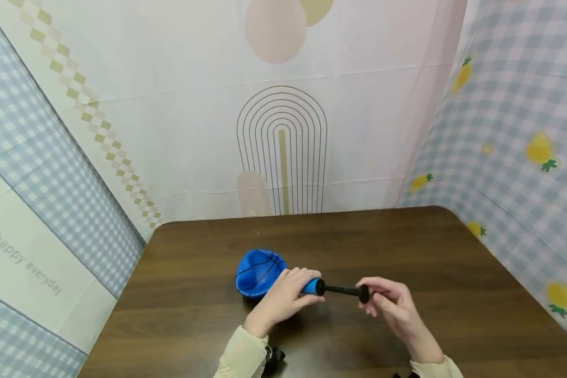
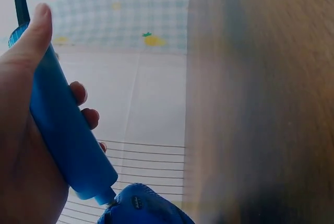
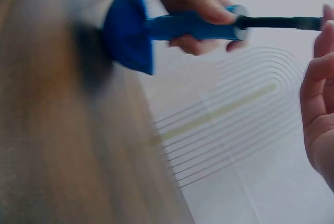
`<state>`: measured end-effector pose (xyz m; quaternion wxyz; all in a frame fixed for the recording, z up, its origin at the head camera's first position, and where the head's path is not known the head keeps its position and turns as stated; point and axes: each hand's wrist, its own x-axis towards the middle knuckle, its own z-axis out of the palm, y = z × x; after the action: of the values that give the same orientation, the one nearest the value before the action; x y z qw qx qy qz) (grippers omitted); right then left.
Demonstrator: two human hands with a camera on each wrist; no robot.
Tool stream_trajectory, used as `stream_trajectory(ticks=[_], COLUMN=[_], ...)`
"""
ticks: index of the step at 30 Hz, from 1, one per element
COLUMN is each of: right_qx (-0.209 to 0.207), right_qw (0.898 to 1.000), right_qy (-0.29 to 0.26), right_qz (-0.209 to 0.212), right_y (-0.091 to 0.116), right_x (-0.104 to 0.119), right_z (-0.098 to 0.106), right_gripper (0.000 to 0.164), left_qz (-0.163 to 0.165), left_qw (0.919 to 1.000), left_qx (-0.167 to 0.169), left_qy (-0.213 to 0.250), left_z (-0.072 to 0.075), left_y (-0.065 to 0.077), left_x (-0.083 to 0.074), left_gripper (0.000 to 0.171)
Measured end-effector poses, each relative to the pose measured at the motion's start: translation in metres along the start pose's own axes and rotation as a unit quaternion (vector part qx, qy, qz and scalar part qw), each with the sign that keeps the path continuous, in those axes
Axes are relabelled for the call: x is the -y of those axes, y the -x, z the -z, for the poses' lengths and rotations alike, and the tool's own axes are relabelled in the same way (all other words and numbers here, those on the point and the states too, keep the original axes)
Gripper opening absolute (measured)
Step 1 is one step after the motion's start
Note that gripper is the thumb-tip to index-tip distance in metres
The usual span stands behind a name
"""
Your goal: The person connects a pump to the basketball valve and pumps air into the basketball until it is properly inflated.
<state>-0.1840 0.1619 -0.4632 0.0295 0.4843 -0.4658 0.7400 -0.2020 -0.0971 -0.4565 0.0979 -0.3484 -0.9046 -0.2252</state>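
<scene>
A blue ball (image 1: 259,272) with black basketball lines is dented and partly caved in. It is joined to the nozzle end of a blue hand pump (image 2: 73,130), as the left wrist view shows. My left hand (image 1: 283,296) wraps its fingers round the pump's barrel, thumb along the side. The black rod (image 1: 341,289) is drawn out of the barrel toward the right. At the rod's end, the fingers and thumb of my right hand (image 1: 397,307) hold the round black handle (image 1: 364,294). The right wrist view cuts off this handle at its edge.
Ball and pump are over a dark brown wooden table (image 1: 193,325). A pale printed cloth (image 1: 198,131) hangs behind its far edge. Checked cloths hang at the left and right sides. A small black object (image 1: 275,358) is beside the left sleeve.
</scene>
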Motion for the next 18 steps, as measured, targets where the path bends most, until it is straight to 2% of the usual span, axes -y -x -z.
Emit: stream_trajectory(ticks=[3, 6, 11, 18], right_qx=[-0.02, -0.035, -0.041, -0.022], right_qw=[1.0, 0.998, 0.988, 0.985], right_qy=[-0.011, 0.034, 0.103, 0.097], right_qz=[0.013, -0.027, -0.108, -0.144], right_y=[0.0, 0.0, 0.001, 0.003], right_x=[0.003, -0.001, -0.017, -0.028], right_z=[0.002, -0.003, -0.013, -0.02], right_gripper=[0.034, 0.03, 0.019, 0.018], left_qz=[-0.009, -0.014, -0.018, -0.032], left_qw=[0.9999, 0.9999, 0.9998, 0.9988], left_qx=[0.008, 0.008, 0.0, -0.011], left_qy=[-0.002, -0.006, -0.004, -0.037], left_z=[-0.002, -0.006, -0.007, -0.007], left_y=[0.001, 0.002, 0.001, -0.002], left_x=[-0.001, -0.004, -0.013, -0.011], left_gripper=[0.037, 0.037, 0.04, 0.04])
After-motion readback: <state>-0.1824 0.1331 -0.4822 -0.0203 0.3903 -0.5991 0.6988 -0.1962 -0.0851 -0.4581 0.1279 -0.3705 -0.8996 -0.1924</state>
